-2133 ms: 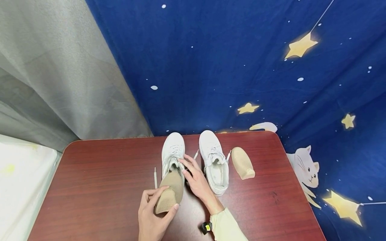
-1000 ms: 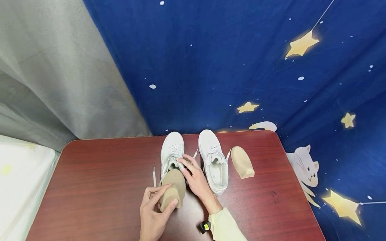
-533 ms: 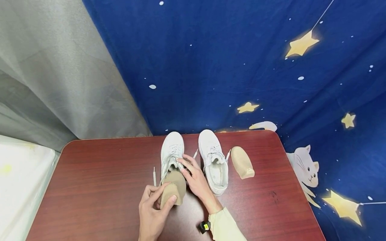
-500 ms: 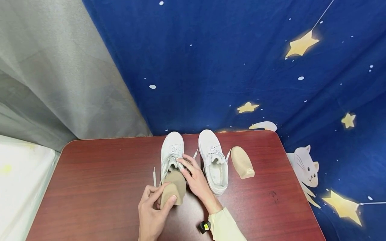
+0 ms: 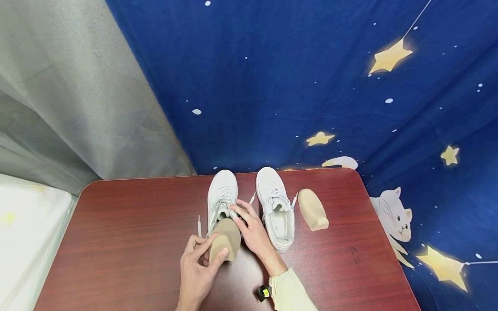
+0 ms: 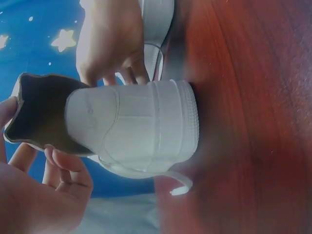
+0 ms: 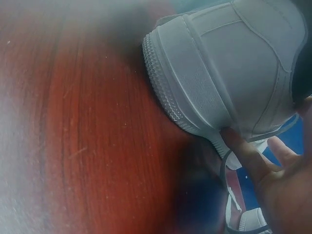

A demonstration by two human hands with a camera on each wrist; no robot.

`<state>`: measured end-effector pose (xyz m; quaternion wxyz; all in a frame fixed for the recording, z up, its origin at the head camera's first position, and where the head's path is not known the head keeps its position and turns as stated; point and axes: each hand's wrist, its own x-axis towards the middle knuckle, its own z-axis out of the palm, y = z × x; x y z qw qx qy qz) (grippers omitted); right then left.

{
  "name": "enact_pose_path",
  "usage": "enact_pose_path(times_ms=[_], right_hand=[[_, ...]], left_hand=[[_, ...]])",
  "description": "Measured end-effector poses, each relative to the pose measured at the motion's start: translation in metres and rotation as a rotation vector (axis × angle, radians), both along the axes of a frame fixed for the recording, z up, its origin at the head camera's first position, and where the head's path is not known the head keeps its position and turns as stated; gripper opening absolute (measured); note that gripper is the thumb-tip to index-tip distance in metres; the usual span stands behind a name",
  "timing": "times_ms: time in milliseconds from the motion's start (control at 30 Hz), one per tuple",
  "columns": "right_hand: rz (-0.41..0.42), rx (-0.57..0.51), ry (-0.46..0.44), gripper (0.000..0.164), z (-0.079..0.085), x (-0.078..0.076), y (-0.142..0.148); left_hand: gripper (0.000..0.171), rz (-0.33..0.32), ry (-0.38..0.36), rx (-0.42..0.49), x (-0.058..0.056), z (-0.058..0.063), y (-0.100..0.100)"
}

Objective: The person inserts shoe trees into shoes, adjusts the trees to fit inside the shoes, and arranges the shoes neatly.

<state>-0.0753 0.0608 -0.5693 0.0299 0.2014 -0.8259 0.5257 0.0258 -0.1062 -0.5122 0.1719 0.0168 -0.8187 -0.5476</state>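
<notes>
A tan, hollow shoe tree [image 5: 229,233] stands tilted out of the opening of the left white sneaker [image 5: 222,190]. My left hand [image 5: 198,263] pinches its wide end between thumb and fingers. In the left wrist view, the hollow side of the shoe tree [image 6: 46,109] faces the sneaker's heel [image 6: 141,122]; its lower end is hidden inside. My right hand [image 5: 253,233] holds that sneaker's right side by the opening and laces. In the right wrist view, one finger [image 7: 239,146] touches the side just above the sole.
Beside it stands a second white sneaker [image 5: 276,207] with its opening bare. Another tan shoe tree [image 5: 313,210] lies to its right on the reddish wooden table [image 5: 128,242]. Loose lace ends [image 5: 199,226] stick out by the shoes. Blue and grey curtains hang behind the table.
My left hand has shifted slightly forward, and the wide end of the shoe tree has moved forward and a little right. My right hand and the sneakers keep their places.
</notes>
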Motion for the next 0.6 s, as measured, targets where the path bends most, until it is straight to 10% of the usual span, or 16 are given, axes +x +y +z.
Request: enact_pose_path(times_ms=[600], right_hand=[[-0.005, -0.016, -0.009, 0.031, -0.0002, 0.0002, 0.0002]], left_hand=[[0.040, 0.005, 0.002, 0.045, -0.0087, -0.0082, 0.0004]])
